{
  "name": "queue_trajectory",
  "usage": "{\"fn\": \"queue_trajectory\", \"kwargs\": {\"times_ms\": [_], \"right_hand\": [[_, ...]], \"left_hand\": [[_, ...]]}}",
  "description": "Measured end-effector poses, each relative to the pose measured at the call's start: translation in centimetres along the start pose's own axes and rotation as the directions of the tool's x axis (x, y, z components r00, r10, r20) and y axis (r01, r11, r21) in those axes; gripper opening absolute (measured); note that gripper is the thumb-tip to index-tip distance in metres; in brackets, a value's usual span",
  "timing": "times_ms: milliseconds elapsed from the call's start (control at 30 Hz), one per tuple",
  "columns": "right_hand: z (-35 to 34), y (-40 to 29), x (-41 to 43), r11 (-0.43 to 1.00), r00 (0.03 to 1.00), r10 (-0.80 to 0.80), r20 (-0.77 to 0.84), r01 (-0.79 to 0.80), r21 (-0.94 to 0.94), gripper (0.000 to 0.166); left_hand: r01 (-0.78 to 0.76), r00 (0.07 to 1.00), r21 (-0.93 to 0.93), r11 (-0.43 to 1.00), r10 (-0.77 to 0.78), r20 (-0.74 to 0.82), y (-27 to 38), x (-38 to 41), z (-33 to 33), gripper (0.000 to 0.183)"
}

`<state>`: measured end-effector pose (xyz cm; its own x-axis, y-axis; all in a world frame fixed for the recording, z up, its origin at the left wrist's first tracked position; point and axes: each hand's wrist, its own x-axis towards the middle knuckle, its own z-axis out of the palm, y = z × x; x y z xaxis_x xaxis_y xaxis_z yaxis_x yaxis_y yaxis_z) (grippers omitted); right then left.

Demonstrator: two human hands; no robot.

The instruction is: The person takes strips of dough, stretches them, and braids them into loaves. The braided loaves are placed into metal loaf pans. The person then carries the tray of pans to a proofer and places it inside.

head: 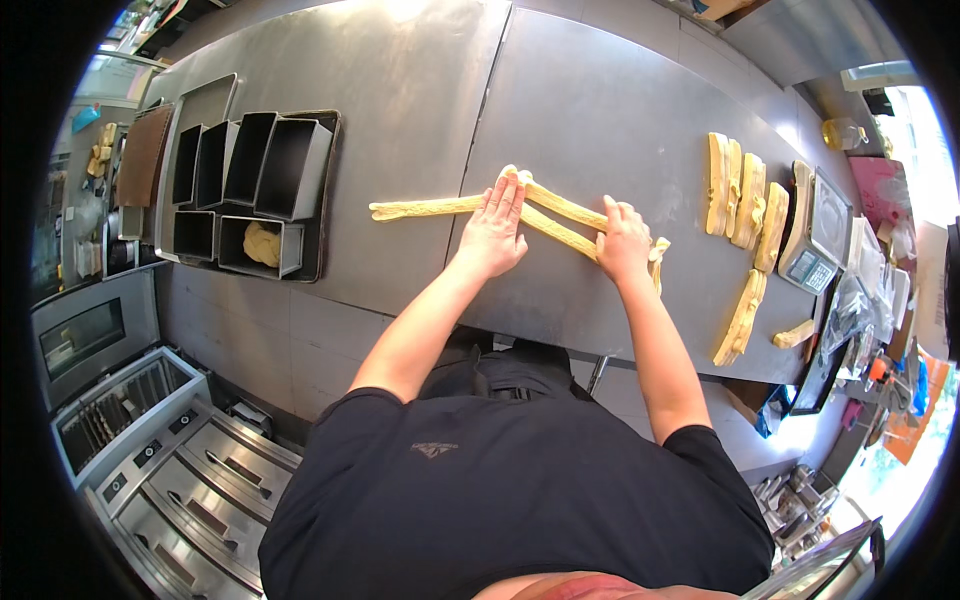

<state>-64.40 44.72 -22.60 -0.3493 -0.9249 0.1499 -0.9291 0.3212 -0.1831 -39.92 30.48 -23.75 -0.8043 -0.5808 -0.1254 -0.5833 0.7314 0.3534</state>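
Long yellow dough strands (559, 231) lie on the stainless steel table (585, 97). My left hand (495, 225) rests flat over them where they meet, and one strand runs out from it to the left. My right hand (624, 238) presses on the other ends of two strands, which lie side by side at a slant. Just right of that hand is a short twisted dough piece (658, 259), partly hidden by my wrist. Further right lie several folded dough pieces (718, 184) and a small dough piece (793, 334).
At the left, a dark baking tray (330, 187) holds several black loaf tins (289, 165), one with a dough lump (262, 243) inside. A digital scale (814, 232) stands near the table's right end, beside plastic bags (851, 304). Ovens (202, 487) stand behind at lower left.
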Motion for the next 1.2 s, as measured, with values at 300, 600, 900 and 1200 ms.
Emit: {"fn": "queue_trajectory", "kwargs": {"times_ms": [300,600,900,1200], "right_hand": [[-3.4,-3.4,1.7,0.580,0.529,-0.077,0.845,-0.665,0.470,0.032],[1.2,-16.5,-1.2,0.792,0.790,-0.071,0.609,-0.327,0.516,0.049],[3.5,-11.3,-0.1,0.875,0.918,-0.324,0.230,0.198,0.442,0.062],[-0.5,-2.8,-4.1,0.983,0.946,-0.097,0.309,0.043,0.177,0.061]], "left_hand": [[-0.021,0.988,0.034,0.999,0.026,-0.153,-4.3,-0.4,-1.2,0.081],[0.319,0.946,-0.155,0.935,-0.305,0.108,-11.4,-6.8,-7.0,0.042],[0.646,0.760,-0.741,0.184,-0.063,0.647,-1.4,-8.7,-4.0,0.040],[0.055,0.991,-0.378,0.924,-0.004,0.136,4.6,-7.2,-2.1,0.035]]}}
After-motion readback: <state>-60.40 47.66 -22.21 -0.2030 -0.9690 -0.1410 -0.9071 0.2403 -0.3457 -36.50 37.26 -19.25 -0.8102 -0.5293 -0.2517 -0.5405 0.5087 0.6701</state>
